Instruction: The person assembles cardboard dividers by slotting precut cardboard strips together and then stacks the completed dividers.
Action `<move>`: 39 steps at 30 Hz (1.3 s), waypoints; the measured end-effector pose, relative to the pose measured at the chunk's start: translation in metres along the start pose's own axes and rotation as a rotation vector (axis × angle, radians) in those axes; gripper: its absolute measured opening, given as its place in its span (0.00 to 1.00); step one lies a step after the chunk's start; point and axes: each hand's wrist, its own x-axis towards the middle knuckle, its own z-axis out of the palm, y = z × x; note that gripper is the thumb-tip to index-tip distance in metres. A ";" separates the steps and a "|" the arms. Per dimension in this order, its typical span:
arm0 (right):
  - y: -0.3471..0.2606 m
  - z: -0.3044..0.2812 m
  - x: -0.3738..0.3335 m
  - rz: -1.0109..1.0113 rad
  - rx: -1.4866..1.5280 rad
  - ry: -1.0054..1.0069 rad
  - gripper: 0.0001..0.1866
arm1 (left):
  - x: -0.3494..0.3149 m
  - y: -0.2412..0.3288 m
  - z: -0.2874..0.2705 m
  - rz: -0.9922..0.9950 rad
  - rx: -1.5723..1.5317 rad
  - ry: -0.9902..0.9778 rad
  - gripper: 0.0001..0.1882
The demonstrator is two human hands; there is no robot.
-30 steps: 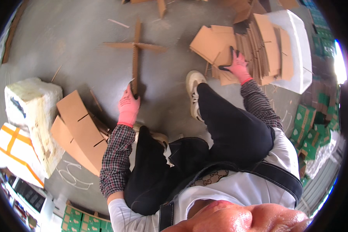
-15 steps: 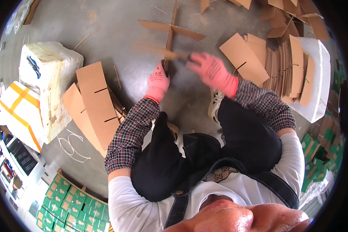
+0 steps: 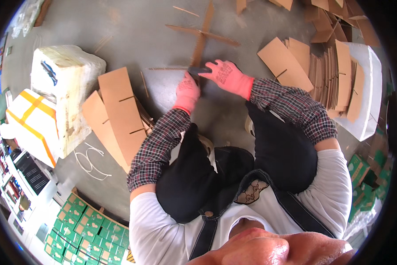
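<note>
A cardboard divider stands on edge on the floor ahead of me, a long strip with a cross strip slotted through its far part. At its near end, my left hand, in a pink glove with dark fingertips, is closed on the long strip. My right hand, gloved alike, has its dark fingers at the same spot, closed at a second cross strip. That strip shows as a thin edge reaching left of the hands. How far it sits in the slot is hidden by the fingers.
Slotted cardboard sheets lean at my left, near a wrapped white block. At right stands a row of cardboard strips by a white foam box. Assembled dividers lie far right. Green boxes are stacked lower left.
My right hand, blurred with a cardboard strip before, has come left and down to meet my left hand. The strip now lies across the long one. The view has shifted slightly.
</note>
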 end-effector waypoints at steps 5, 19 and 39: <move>0.011 -0.039 -0.013 -0.004 -0.022 -0.123 0.26 | -0.016 0.007 0.013 0.131 0.151 -0.089 0.27; -0.001 -0.020 -0.032 -0.004 -0.085 -0.136 0.26 | -0.025 0.018 0.020 0.274 0.108 -0.059 0.24; 0.117 -0.384 -0.068 0.092 -0.682 0.898 0.24 | -0.060 -0.003 -0.026 0.225 -1.367 -0.344 0.19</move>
